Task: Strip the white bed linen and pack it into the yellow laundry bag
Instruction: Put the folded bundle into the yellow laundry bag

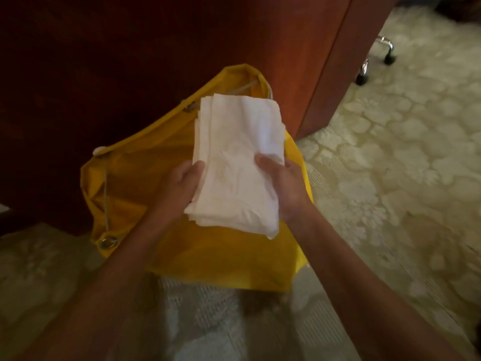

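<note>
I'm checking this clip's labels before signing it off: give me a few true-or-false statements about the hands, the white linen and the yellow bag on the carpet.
1. Both hands hold the folded white bed linen. True: the left hand grips its left edge and the right hand its right edge.
2. The linen is already stuffed inside the yellow fabric laundry bag. False: it is held above the bag.
3. The bag stands beside a reddish-brown wooden cabinet. True.
4. The floor is bare tile. False: it is a pale patterned carpet.
5. The linen is a loose crumpled heap. False: it is folded into a flat stack.
</note>
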